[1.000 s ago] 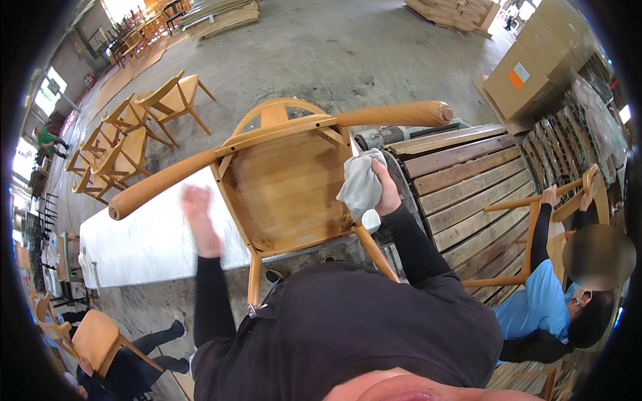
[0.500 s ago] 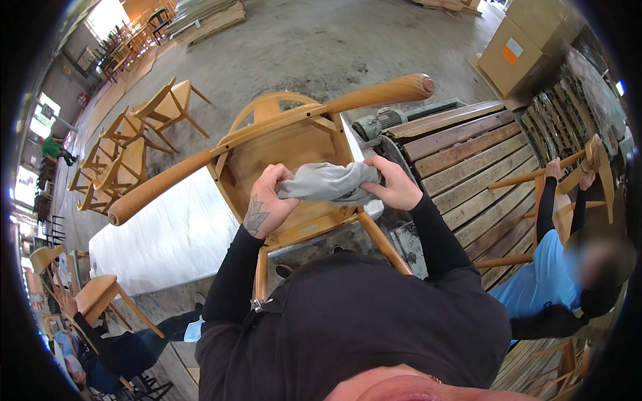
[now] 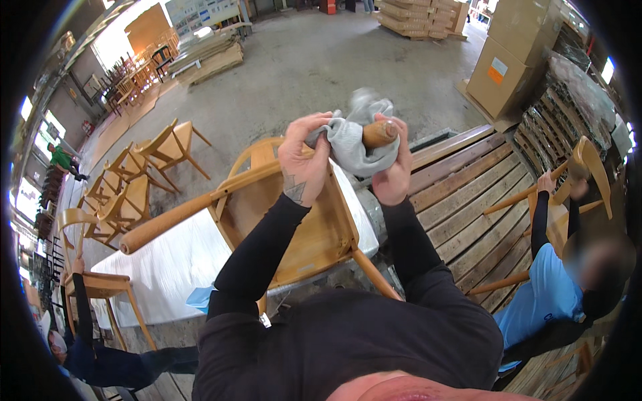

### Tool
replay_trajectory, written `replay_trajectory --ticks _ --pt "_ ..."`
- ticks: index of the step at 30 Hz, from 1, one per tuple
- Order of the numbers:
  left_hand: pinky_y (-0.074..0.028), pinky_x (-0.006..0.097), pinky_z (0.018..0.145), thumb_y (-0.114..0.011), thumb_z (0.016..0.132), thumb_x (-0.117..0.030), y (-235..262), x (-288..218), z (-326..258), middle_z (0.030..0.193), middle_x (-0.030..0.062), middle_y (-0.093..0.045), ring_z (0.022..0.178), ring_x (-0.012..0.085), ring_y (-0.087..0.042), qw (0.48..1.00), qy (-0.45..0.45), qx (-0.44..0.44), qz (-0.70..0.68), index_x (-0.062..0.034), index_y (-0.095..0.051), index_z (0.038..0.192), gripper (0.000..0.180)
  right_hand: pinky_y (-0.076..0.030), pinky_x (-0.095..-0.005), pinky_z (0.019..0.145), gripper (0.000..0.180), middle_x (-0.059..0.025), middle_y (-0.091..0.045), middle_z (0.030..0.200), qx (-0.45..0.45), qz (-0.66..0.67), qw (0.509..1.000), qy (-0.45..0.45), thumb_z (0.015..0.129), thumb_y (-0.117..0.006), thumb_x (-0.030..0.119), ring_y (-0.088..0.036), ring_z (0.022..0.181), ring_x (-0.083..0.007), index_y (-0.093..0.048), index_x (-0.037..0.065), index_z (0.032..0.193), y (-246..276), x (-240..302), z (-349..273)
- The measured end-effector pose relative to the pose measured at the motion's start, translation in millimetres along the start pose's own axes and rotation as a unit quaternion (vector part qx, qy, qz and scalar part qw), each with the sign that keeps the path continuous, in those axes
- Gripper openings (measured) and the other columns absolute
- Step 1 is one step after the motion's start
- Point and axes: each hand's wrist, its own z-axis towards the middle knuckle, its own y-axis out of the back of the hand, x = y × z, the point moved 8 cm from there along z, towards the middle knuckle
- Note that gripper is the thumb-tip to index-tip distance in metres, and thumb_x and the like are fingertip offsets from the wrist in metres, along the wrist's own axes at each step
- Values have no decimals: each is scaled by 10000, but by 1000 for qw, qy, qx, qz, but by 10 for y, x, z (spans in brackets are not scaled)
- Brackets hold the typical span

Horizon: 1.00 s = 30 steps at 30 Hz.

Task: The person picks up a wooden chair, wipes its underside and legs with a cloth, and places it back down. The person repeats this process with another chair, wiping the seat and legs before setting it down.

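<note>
**A:** What's the room like from where you sit?

**B:** I see a big workshop with a grey concrete floor [image 3: 301, 73]. Below my hands lies a white-covered table [image 3: 167, 267], and a slatted wooden pallet [image 3: 461, 200] sits off past my right fingers. Finished wooden chairs [image 3: 134, 187] stand well apart on the far side of my left fingers, cardboard boxes [image 3: 508, 73] and stacked timber [image 3: 414, 17] are further back. A person in a blue shirt [image 3: 542, 294] handles another chair frame beyond my right wrist; another person in dark sleeves [image 3: 87, 334] works low on my left.

**A:** And the piece in hand?

**B:** It's a light wooden chair [image 3: 301, 227] tipped on the table, seat just below my fingers. Its long curved top rail [image 3: 194, 207] runs from under my left palm away to the lower left. A grey cloth [image 3: 354, 137] is bunched over the rail's round end.

**A:** Your fingers?

**B:** My left hand [image 3: 304, 164] is curled closed over the rail and cloth edge. My right hand [image 3: 394, 167] is clamped round the cloth and rail end, fingertips pressing the fabric.
</note>
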Motion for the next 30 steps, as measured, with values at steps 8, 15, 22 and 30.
replay_trajectory --ticks 8,15,22,30 --pt "-429 268 913 -569 830 67 -275 419 316 936 44 -537 1001 127 -550 984 122 87 -95 -2 -559 1062 242 -428 -394 1018 893 -192 -527 1303 -2 -99 992 80 640 -909 280 -532 1217 -251 -412 39 1341 -239 174 241" --pt "-469 305 908 -610 856 1 342 680 -471 1195 112 -604 1115 162 -573 954 167 211 134 1 -537 1223 374 -543 -303 824 520 -61 -704 994 -20 -111 992 -58 621 -843 118 -690 922 -163 -576 90 1066 -146 -1142 -169" --pt "-471 375 787 -616 898 -339 3292 380 -2063 1134 58 -576 1027 169 -547 776 466 -416 89 -111 -544 1149 347 -523 -318 834 513 -68 -659 994 -24 -103 992 -68 630 -835 90 -655 928 -179 -562 85 1065 -195 -1617 -323" --pt "-337 387 1101 -570 960 -244 3840 -261 -941 1259 175 -562 1243 278 -498 969 117 -182 121 -15 -433 1317 446 -547 -340 742 565 -130 -650 919 -9 -98 983 153 630 -863 43 -673 873 -212 -512 68 1073 -230 215 123"
